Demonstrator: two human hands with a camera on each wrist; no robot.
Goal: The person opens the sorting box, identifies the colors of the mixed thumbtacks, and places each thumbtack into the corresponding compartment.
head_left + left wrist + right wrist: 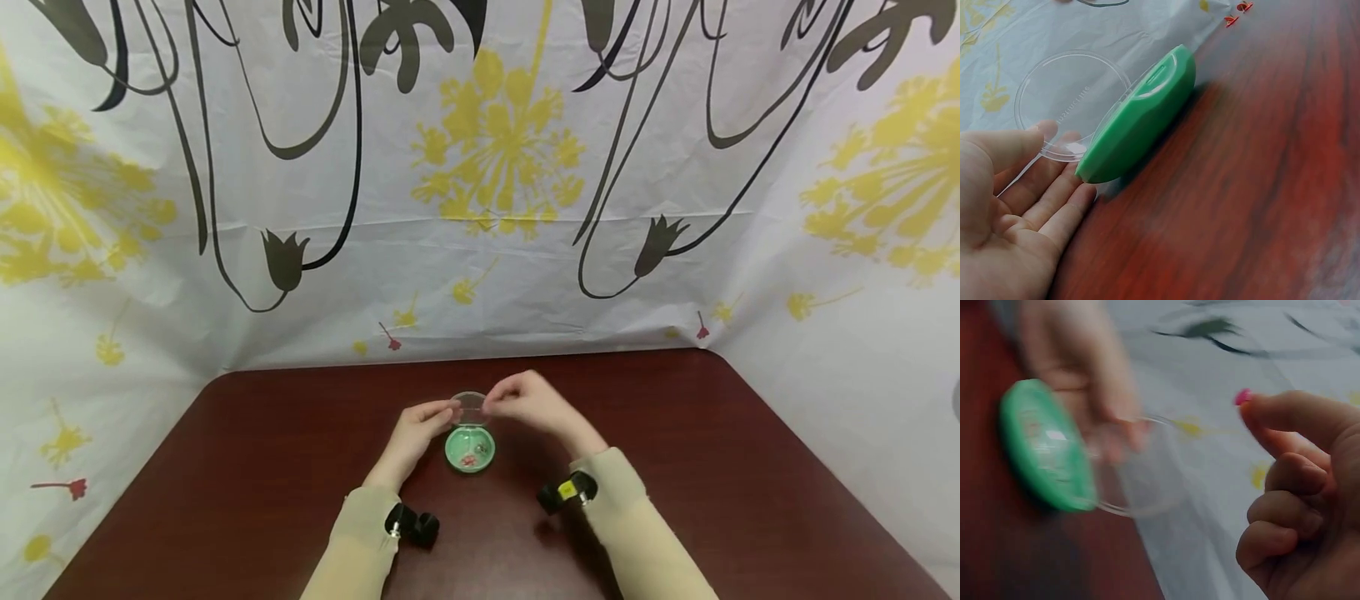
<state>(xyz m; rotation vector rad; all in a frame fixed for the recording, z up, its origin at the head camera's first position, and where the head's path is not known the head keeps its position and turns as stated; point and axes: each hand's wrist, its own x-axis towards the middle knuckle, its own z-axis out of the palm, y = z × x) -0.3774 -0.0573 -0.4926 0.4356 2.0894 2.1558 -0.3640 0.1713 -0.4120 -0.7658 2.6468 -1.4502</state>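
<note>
A round green case [454, 451] stands open on the table, its clear hinged lid [471, 407] raised at the back. Small reddish pieces [468, 460] and some greyish bits lie in its divided inside. My left hand [411, 437] pinches the lid's edge, thumb on one face and fingers behind, as the left wrist view shows. On the lid's other side is my right hand [534, 406]. Between its thumb and forefinger it pinches a tiny bright pink piece [1243, 397], mostly hidden by the fingertips; the other fingers are curled in.
The dark red-brown table [300, 467] runs back to a white patterned cloth [510, 283] hanging behind and at both sides. Small black devices [412, 525] are strapped on both wrists over light sleeves [352, 542].
</note>
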